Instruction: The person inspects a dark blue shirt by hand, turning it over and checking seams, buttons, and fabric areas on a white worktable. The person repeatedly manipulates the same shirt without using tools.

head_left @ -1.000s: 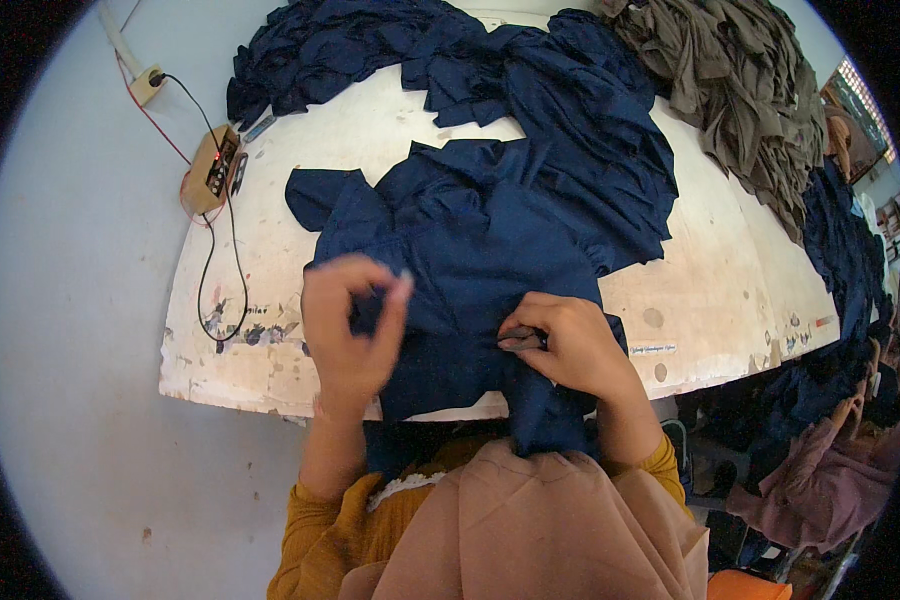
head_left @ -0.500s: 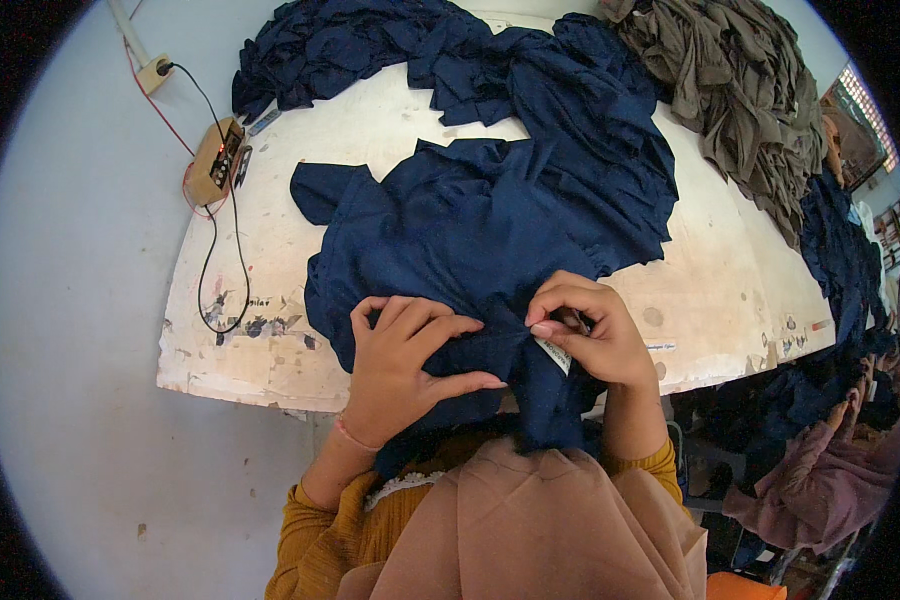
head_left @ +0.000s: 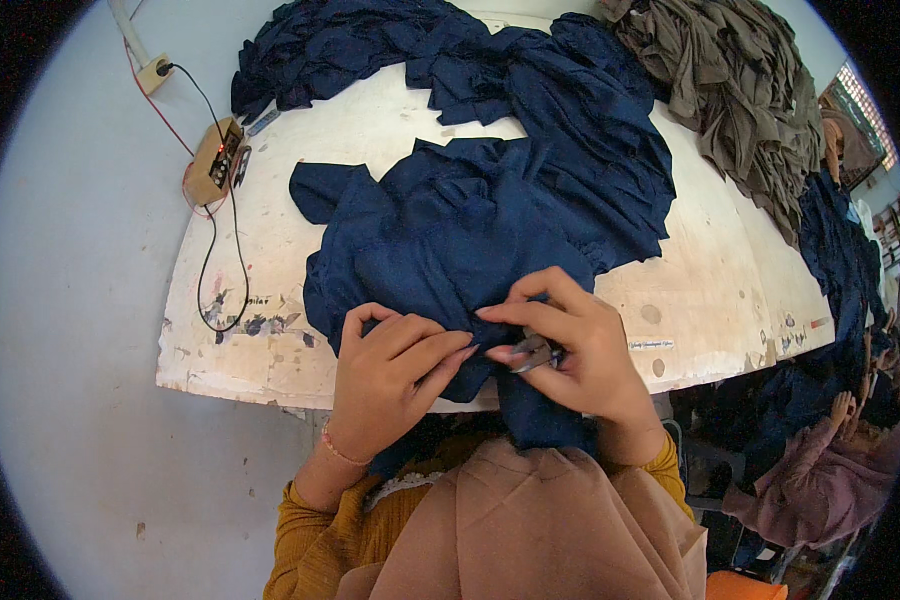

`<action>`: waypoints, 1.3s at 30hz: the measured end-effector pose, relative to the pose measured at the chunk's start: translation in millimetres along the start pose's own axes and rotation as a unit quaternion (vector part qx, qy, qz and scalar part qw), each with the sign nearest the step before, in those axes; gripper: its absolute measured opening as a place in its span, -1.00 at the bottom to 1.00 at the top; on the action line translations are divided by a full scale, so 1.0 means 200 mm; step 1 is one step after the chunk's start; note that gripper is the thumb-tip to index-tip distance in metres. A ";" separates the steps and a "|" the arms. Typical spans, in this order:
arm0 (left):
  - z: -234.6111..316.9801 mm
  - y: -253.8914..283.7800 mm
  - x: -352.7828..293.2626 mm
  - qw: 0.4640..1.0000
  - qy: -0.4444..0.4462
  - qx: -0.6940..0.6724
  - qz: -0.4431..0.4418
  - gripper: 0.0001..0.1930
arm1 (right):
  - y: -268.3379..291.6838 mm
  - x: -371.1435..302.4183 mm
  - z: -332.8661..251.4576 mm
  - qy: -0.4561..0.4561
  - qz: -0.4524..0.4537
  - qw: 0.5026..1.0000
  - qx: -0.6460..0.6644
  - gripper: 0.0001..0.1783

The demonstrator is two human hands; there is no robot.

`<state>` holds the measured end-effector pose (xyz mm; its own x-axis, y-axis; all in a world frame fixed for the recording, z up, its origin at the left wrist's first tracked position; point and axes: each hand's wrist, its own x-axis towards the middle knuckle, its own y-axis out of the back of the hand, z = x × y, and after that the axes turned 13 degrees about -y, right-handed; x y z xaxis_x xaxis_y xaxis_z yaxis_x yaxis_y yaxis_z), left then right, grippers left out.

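A navy blue garment (head_left: pixel 440 240) lies rumpled on the table, its near part hanging over the front edge towards me. My left hand (head_left: pixel 395 355) pinches a fold of the cloth between thumb and fingers. Close on its right, my right hand (head_left: pixel 580 345) has small metal thread snips (head_left: pixel 538 357) tucked in its curled fingers. Its index finger and thumb are apart, with the index tip at the cloth beside the left fingertips. Part of the snips is hidden by the fingers.
More navy garments (head_left: pixel 350 50) are heaped along the far side of the pale worn table (head_left: pixel 730 290). Brown-grey clothes (head_left: pixel 740 90) form a pile at the far right. A wooden box with cords (head_left: pixel 210 165) sits at the left edge by the wall. Another person (head_left: pixel 810 480) works at lower right.
My right hand has moved left, close to the left one, and its thumb and index have parted. The left fingers have closed on the cloth. A white label seen before is now out of sight.
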<state>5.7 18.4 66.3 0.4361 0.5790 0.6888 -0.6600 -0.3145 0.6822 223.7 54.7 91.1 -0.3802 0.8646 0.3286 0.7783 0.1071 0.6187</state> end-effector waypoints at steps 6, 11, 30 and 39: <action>0.00 0.01 0.00 0.999 -0.019 0.003 0.025 -0.86 | -0.04 0.02 0.04 -0.043 0.035 0.995 0.080 -0.88; 0.00 0.01 -0.01 0.999 -0.022 0.010 0.033 -0.85 | 0.08 -0.03 0.00 -0.105 -0.011 0.992 0.074 -0.67; 0.01 0.01 -0.01 0.997 -0.045 0.059 0.017 -0.84 | -0.03 -0.09 -0.03 -0.042 -0.005 0.984 -0.176 -0.71; 0.00 0.01 -0.02 0.998 -0.039 0.049 0.016 -0.83 | 0.02 -0.05 -0.04 -0.071 0.019 0.992 -0.098 -0.68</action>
<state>2.2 15.9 64.8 0.4649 0.5088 0.7245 -0.6134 -0.4050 0.6780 226.7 41.8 95.4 -0.2678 0.9283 0.2581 0.6729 -0.0116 0.7397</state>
